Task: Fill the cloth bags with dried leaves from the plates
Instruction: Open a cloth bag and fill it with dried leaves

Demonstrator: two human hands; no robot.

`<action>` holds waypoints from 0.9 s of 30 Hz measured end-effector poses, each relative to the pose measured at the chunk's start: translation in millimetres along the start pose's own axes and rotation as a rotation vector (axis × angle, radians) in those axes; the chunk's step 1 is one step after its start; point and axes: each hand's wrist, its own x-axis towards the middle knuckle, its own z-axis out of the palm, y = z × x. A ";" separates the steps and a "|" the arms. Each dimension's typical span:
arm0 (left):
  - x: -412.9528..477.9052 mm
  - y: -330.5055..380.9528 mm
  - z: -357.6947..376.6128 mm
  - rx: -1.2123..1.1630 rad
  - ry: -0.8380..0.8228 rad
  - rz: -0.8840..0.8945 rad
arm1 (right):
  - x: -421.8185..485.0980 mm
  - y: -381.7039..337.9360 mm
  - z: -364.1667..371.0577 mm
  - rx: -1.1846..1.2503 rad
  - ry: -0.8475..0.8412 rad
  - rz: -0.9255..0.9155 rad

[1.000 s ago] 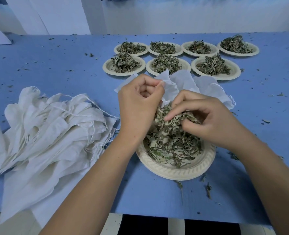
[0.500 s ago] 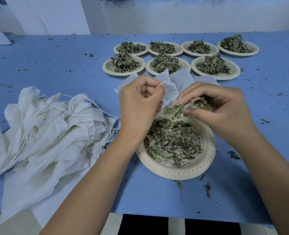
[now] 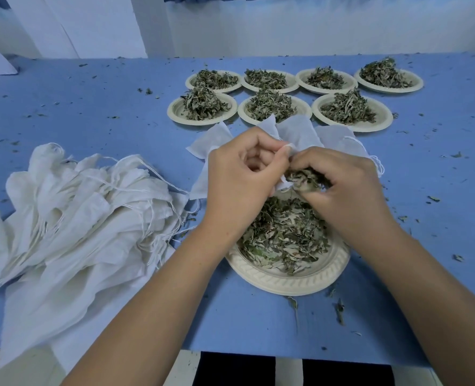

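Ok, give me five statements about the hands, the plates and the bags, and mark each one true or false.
1. The right hand holds a clump of dried leaves next to the cloth bag. True.
2. The left hand lies open and holds nothing. False: its fingers pinch the cloth bag's edge.
3. The near plate is bare. False: a layer of leaves covers its middle.
4. Seven more plates heaped with leaves stand beyond the hands, in two rows. True.
5. The pile of spare bags lies on the person's right. False: it lies on the left.
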 end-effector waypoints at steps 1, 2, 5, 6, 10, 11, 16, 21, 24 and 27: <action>0.0 0.2 0.3 0.011 0.000 -0.001 | 0.6 0.5 -0.3 -0.010 -0.042 -0.009; 0.5 0.0 0.1 0.014 0.009 -0.008 | 1.0 0.9 -0.7 -0.003 -0.082 -0.010; 4.0 -1.9 -1.8 0.015 0.061 -0.029 | 0.5 1.0 -2.4 0.086 -0.144 0.044; 4.5 -2.4 -1.8 0.023 0.068 -0.036 | 0.4 0.6 -3.1 0.108 -0.133 0.065; 1.7 -2.9 1.0 0.051 -0.001 -0.032 | -0.4 -1.5 -3.7 0.028 -0.022 0.006; 0.8 -2.8 1.4 0.053 -0.022 -0.026 | -0.5 -1.0 -3.1 0.009 -0.019 -0.003; 0.7 -4.4 0.9 0.058 -0.027 -0.022 | 0.5 3.5 -2.6 0.035 -0.156 0.034; 5.5 -6.4 -2.4 0.035 0.094 -0.064 | 0.4 3.0 -8.7 0.315 -0.223 0.195; 4.4 -6.4 -0.8 0.051 0.081 -0.064 | 1.8 2.5 -10.3 0.255 -0.127 0.155; 2.1 -5.0 0.6 0.029 0.025 -0.054 | 0.9 2.2 -7.4 0.125 -0.061 0.047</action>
